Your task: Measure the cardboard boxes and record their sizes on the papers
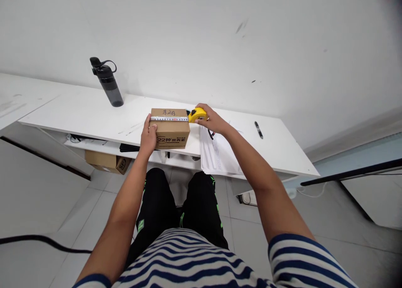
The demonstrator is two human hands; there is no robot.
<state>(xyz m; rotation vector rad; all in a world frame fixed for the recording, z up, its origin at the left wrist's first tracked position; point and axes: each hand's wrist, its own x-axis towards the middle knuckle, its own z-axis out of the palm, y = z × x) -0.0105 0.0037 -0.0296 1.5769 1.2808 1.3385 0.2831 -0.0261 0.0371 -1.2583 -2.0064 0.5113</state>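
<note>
Left grip [148, 135] clasps the box [172, 131] by its end, right grip [214, 120] wraps round the tape [196, 114], whose blade [169, 119] should lie taut and straight.

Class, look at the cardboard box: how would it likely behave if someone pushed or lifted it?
The cardboard box is probably stiff, as its edges look straight. Pushed, it would likely slide rather than roll, given its flat sides. Its weight is hard to judge, as any contents are hidden.
</note>
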